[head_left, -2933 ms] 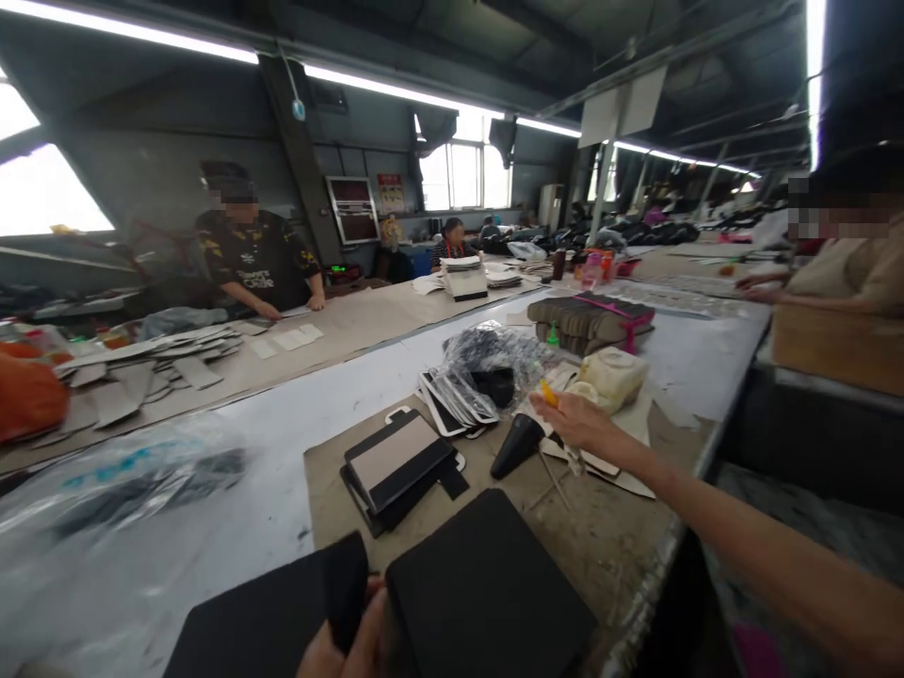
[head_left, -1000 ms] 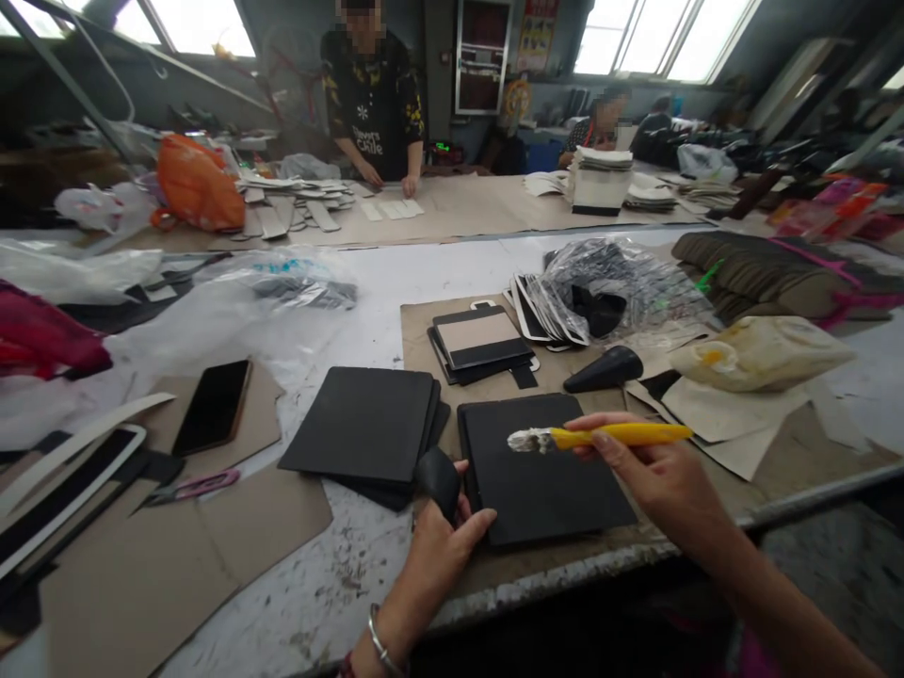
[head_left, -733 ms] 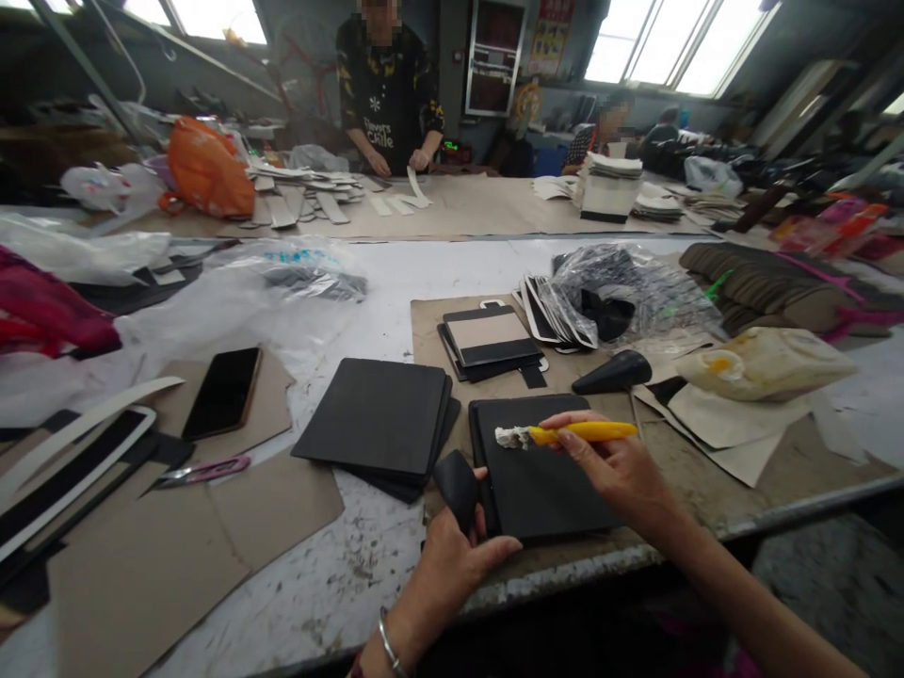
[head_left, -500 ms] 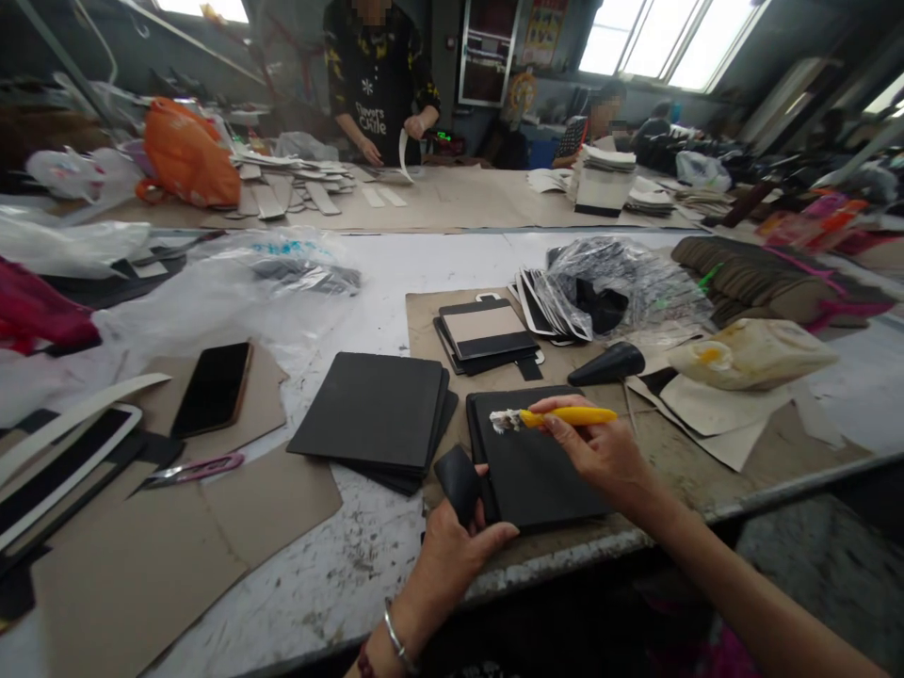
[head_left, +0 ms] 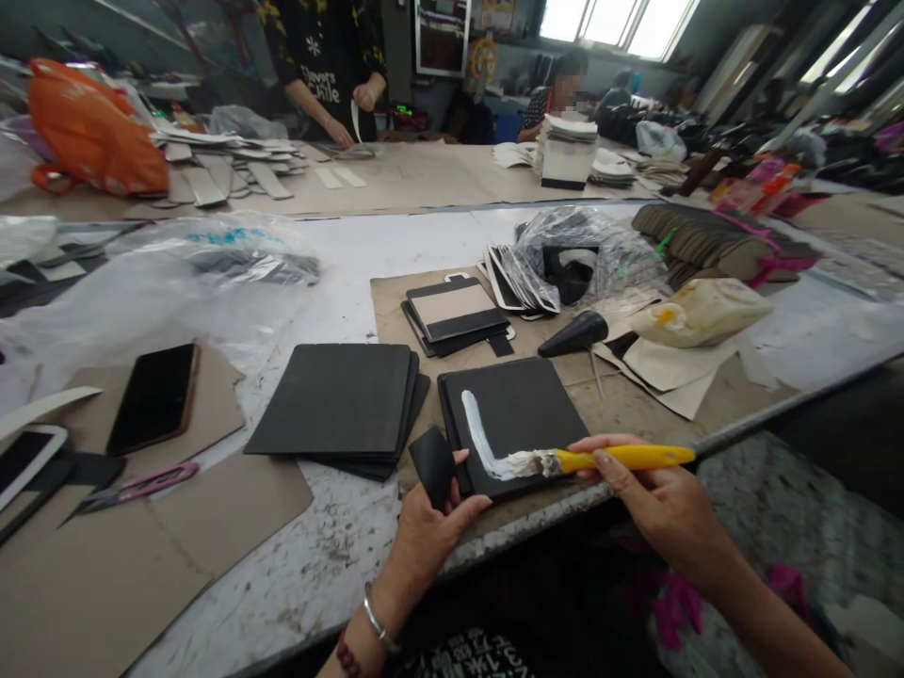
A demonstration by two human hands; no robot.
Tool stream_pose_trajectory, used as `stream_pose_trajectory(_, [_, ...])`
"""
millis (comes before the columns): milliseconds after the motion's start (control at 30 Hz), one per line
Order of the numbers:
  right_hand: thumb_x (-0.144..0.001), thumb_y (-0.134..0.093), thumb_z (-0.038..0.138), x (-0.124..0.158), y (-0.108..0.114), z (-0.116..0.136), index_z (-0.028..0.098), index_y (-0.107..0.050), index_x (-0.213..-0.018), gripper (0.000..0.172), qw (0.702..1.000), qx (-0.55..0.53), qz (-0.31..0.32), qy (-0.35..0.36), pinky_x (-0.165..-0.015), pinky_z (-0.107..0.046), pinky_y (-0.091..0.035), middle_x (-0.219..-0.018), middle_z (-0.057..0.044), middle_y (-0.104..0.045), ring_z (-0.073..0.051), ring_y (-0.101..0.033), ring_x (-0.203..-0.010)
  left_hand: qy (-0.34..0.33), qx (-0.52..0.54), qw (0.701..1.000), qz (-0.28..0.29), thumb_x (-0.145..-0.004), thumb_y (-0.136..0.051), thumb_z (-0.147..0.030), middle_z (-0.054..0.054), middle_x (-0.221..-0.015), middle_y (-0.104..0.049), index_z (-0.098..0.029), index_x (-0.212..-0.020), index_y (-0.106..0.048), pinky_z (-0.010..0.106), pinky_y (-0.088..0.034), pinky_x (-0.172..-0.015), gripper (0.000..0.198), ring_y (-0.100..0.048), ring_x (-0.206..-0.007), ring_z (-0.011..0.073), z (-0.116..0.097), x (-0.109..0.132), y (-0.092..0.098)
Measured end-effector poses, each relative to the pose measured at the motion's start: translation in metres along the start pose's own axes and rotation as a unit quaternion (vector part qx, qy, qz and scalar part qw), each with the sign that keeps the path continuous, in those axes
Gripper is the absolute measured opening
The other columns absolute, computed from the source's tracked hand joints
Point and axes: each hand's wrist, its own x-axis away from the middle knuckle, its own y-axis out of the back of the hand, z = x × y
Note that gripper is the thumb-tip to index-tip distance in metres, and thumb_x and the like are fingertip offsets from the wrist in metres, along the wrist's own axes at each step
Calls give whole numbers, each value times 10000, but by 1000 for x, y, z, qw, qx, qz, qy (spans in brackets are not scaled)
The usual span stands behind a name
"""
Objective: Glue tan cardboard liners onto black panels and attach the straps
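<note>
In my right hand (head_left: 660, 499) is a brush with a yellow handle (head_left: 650, 458). Its bristles, loaded with a white paste, press on the near part of a square black panel (head_left: 533, 400). A white L-shaped streak (head_left: 476, 426) runs down the panel's left side and along its near edge. My left hand (head_left: 427, 532) is closed around a curved, smooth black piece (head_left: 433, 466), with the thumb lying at the panel's near left corner. To the left lies a stack of black panels (head_left: 331, 395). A black cone (head_left: 575, 333) rests behind the panel.
A phone (head_left: 153, 395) and pink-handled snips (head_left: 141, 485) lie on brown card at left. Behind are beige-and-black pieces (head_left: 456, 309) and a clear plastic bag (head_left: 600, 254). A stained plastic container (head_left: 702, 311) stands right. Across the table, a co-worker (head_left: 321, 85) handles a white strip.
My right hand has drawn the brush down and then right, leaving a white L-shaped streak on the panel. My left hand keeps its hold. The camera view has shifted rightward.
</note>
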Motion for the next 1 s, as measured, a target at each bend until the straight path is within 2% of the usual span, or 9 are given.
stream_pose_trajectory(167, [-827, -529, 543, 2, 37, -34, 189, -680, -898, 391, 995, 49, -70, -45, -691, -272, -588, -904, -75, -689, -201, -682, -733, -7, -7, 1000, -6, -656, -706, -443, -43, -654, -463, -132, -1173, -589, 261, -417, -594, 614, -440, -567, 113, -1, 0, -2])
stream_pose_trajectory(300, [-820, -526, 565, -4, 58, -38, 192, -679, -903, 412, 991, 78, -102, -29, -680, -288, -584, -926, -77, -689, -197, -677, -711, -19, -26, 999, -11, -666, -690, -452, -36, -644, -476, -109, -1177, -586, 264, -432, -584, 624, -456, -557, 118, 2, 0, -2])
stream_pose_trajectory(433, [-848, -513, 522, -36, 52, -27, 187, -661, -928, 374, 989, 81, -117, 41, -695, -293, -565, -879, -71, -677, -190, -660, -735, -62, -51, 996, -27, -681, -687, -467, -32, -659, -499, -151, -1165, -599, 257, -451, -581, 584, -477, -557, 118, 13, -1, -4])
stream_pose_trajectory(533, [-868, -502, 481, -65, 40, -30, 174, -642, -957, 349, 989, 68, -88, 94, -732, -312, -545, -946, -79, -660, -189, -649, -782, -67, -59, 995, -40, -685, -690, -485, -27, -666, -508, -156, -1171, -597, 252, -460, -578, 594, -483, -562, 118, 20, -1, -5])
stream_pose_trajectory(633, [-876, -491, 474, -77, 38, -39, 168, -637, -973, 353, 989, 80, -47, 111, -743, -331, -531, -999, -90, -653, -196, -644, -803, -57, -55, 996, -43, -689, -690, -495, -23, -672, -510, -155, -1183, -590, 244, -459, -568, 608, -480, -562, 115, 21, -1, -5])
stream_pose_trajectory(800, [-857, -507, 515, -51, 56, -41, 190, -657, -958, 371, 994, 95, 16, 58, -736, -312, -548, -937, -77, -686, -211, -662, -817, -47, -53, 996, -47, -658, -711, -493, -17, -650, -521, -133, -1150, -615, 254, -462, -567, 617, -489, -552, 121, 12, 0, -6])
stream_pose_trajectory(1000, [-829, -492, 593, -15, 71, -28, 229, -691, -891, 420, 992, 120, 31, 26, -659, -299, -576, -899, -62, -708, -225, -678, -787, -40, -59, 996, -47, -655, -707, -505, -19, -657, -518, -137, -1152, -615, 264, -470, -588, 625, -490, -558, 122, 10, 1, -4])
